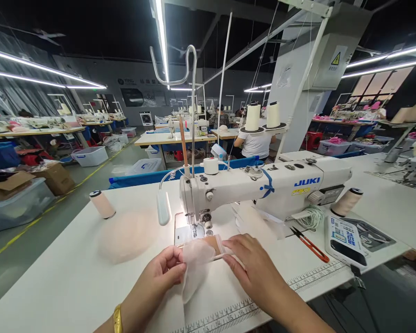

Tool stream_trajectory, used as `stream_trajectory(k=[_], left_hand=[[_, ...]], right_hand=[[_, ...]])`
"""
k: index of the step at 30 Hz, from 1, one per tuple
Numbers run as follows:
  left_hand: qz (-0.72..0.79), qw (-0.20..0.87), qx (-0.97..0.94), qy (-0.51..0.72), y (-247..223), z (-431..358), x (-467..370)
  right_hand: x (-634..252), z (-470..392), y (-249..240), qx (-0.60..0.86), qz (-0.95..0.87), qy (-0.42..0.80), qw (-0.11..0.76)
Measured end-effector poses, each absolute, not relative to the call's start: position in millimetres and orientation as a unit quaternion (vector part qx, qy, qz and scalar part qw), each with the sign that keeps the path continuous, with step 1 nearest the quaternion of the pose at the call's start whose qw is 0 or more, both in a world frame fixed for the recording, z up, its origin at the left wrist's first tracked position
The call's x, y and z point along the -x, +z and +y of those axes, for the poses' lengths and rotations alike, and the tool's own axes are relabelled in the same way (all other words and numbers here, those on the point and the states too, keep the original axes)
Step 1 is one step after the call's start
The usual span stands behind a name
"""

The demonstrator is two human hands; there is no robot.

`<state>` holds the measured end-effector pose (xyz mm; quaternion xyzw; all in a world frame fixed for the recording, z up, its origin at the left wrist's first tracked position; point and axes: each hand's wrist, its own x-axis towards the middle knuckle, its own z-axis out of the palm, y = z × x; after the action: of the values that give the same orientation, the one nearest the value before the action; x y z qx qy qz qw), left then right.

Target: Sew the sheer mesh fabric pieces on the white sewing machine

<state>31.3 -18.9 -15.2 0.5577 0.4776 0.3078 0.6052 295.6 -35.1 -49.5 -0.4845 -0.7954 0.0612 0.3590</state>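
Observation:
A piece of sheer pale fabric (pixel 196 266) is stretched between my two hands, just in front of the needle area of a white sewing machine (pixel 229 187). My left hand (pixel 164 270) pinches its left edge between thumb and fingers. On the right side, my right hand (pixel 246 259) holds the fabric's folded edge with thumb and fingertips. A tan patch (pixel 212 241) shows at the fabric's upper part. The presser foot (pixel 194 230) stands beyond the fabric, above the metal plate. More pale fabric (pixel 126 237) lies to the left on the table.
Orange-handled snips (pixel 312 246), a white device (pixel 345 243) and a thread cone (pixel 347 202) lie at the right. Another cone (pixel 102 205) lies at the left. Pale fabric (pixel 260 221) rests under the machine arm. A printed ruler (pixel 229 319) runs along the front edge.

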Motion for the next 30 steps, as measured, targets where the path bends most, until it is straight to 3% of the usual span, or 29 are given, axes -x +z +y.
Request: stream_trajectory(k=[4,8,14,19,23,30], left_hand=[[0.446,0.643,-0.532,0.323,-11,-31,-33],[0.476,0.554,-0.594,0.337,-18,-37,-30],[0.483,0.431,-0.691,0.323,-26,-44,-24],[0.522,0.439,-0.667,0.302,-21,-46,-8],[0.541,0.465,-0.669,0.209,-12,-38,15],[0.549,0.350,-0.742,0.156,0,7,0]], right_hand=[[-267,-39,-31,0.437,-0.756,0.286,0.395],[-242,-47,-21,0.414,-0.686,0.428,0.418],[-214,-52,-33,0.425,-0.659,0.436,0.442],[-222,-49,-48,0.430,-0.592,0.483,0.481],[-234,-51,-56,0.447,-0.543,0.505,0.499],[-229,-58,-62,0.436,-0.535,0.546,0.475]])
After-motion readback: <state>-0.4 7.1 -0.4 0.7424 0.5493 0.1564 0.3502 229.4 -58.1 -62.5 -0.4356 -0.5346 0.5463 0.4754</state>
